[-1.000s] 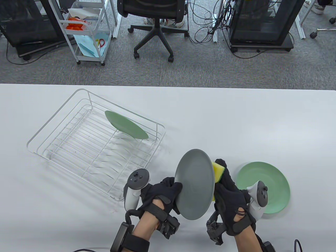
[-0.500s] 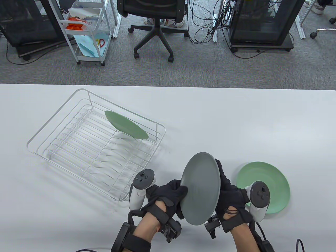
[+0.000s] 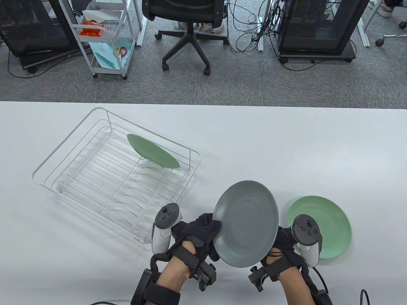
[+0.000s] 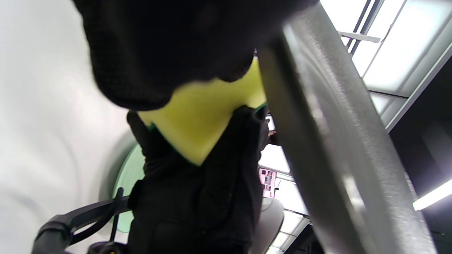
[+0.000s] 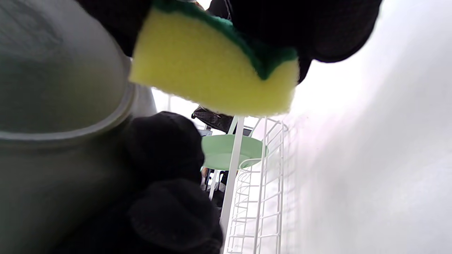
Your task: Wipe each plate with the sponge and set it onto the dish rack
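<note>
My left hand (image 3: 203, 230) grips the left rim of a grey plate (image 3: 245, 227) held tilted above the table's front edge. My right hand (image 3: 283, 246) is under and behind that plate, mostly hidden in the table view. It holds a yellow sponge with a green scrub side (image 5: 215, 67), which lies against the plate's underside (image 5: 53, 84). The left wrist view shows the sponge (image 4: 201, 113) in the right glove beside the grey plate's rim (image 4: 328, 116). A green plate (image 3: 330, 222) lies flat on the table at the right. Another green plate (image 3: 152, 151) stands in the white wire dish rack (image 3: 95, 174).
The dish rack fills the table's left middle, its near corner close to my left hand's tracker (image 3: 165, 227). Beyond the table's far edge stand an office chair (image 3: 187, 19), a white trolley (image 3: 101, 35) and black cabinets.
The grey plate has tipped from edge-on to a flatter tilt, its upper face now showing. My right hand with the sponge slid down beneath it, out of the table view.
</note>
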### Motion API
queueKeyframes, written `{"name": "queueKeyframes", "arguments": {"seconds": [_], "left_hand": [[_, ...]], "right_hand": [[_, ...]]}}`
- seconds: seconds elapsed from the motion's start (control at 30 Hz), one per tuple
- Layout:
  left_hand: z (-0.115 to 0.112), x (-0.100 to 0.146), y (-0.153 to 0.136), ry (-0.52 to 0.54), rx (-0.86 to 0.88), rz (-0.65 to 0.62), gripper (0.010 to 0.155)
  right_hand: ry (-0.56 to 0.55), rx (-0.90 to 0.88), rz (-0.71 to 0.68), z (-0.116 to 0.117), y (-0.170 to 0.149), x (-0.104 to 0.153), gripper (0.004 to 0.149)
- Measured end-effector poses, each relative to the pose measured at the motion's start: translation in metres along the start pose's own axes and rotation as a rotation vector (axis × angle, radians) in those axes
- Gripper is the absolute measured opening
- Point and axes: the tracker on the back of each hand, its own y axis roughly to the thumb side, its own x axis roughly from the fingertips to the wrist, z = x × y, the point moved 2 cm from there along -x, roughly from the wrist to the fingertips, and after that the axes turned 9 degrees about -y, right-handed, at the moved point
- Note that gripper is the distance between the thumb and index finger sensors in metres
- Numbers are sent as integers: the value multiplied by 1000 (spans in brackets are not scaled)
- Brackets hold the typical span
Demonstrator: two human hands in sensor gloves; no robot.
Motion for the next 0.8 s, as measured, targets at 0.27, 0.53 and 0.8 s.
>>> {"name": "queueKeyframes", "arguments": {"seconds": [0.27, 0.53, 0.8], "left_hand": [[18, 15, 15, 121, -28, 47, 58], [48, 42, 50, 265, -231, 135, 71], [84, 69, 95, 324, -402, 317, 71]], "right_hand": [[-5, -34, 1, -8, 2, -2, 79], [-21, -27, 13, -13, 0, -4, 79], [-9, -14, 21, -9, 3, -2, 77]]}}
